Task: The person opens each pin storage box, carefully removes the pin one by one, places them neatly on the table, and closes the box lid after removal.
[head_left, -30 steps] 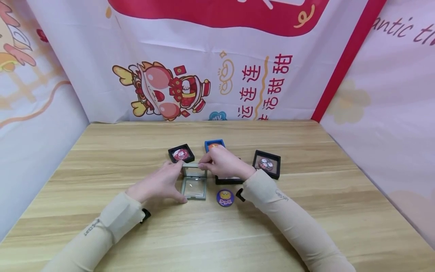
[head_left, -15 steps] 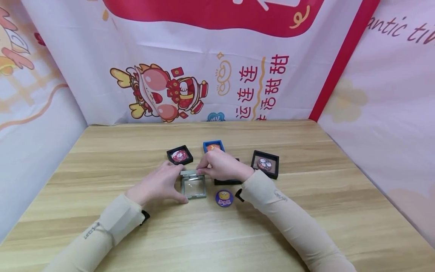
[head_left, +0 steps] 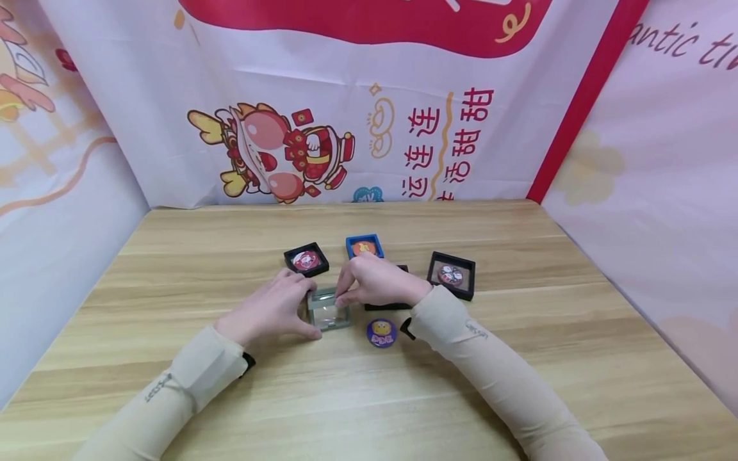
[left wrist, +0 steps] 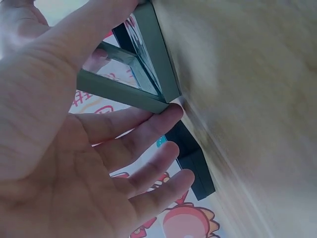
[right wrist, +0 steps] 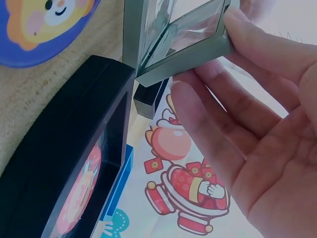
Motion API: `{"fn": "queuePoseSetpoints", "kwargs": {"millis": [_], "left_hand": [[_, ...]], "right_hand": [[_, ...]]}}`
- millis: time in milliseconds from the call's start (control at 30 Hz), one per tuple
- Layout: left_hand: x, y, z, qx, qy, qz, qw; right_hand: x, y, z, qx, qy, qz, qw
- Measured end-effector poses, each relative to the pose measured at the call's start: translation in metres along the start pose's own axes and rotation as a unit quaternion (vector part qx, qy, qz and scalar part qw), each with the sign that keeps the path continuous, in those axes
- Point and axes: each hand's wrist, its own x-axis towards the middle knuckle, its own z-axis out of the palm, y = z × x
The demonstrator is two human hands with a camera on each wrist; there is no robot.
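Observation:
A small hinged display case (head_left: 340,325) with a grey-green frame and clear film windows stands on the table, its lid (right wrist: 193,64) tilted partway down over the base. My left hand (head_left: 273,307) holds the base at its left side, thumb at the front corner and fingers at the hinge corner. With thumb and fingers, my right hand (head_left: 377,278) pinches the lid's free edge. Both window panes look bare of any badge. A round purple badge (head_left: 382,333) with a yellow bear face lies just right of the case.
Behind the hands are a black case (head_left: 318,270) with a red badge and a blue case (head_left: 363,237) with an orange one. Another black case (head_left: 386,307) lies partly hidden under the right hand. Farther right sits a black case (head_left: 471,282) with a dark badge.
The lid has swung from upright down toward the base, with my right hand moving along with it toward me. My left hand has stayed on the base.

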Motion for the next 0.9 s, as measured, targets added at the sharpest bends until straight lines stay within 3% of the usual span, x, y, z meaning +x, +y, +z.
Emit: {"fn": "queuePoseSetpoints", "kwargs": {"millis": [200, 367, 733, 900], "left_hand": [[-0.0014, 0.0024, -0.0053, 0.010, -0.024, 0.006, 0.9996], [-0.0017, 0.0030, -0.0082, 0.002, -0.042, -0.012, 0.9990], [-0.0014, 0.0028, -0.0100, -0.011, -0.044, -0.014, 0.9989], [0.0000, 0.0015, -0.0079, -0.009, -0.039, -0.010, 0.9991]], "right_hand": [[-0.0001, -0.0008, 0.0012, -0.019, 0.000, 0.005, 1.000], [0.0003, -0.0013, 0.0031, -0.047, 0.000, 0.016, 0.999], [0.0000, 0.0027, 0.0063, -0.019, -0.038, 0.006, 0.999], [0.0019, 0.0021, 0.0090, -0.016, -0.035, 0.024, 0.999]]}}
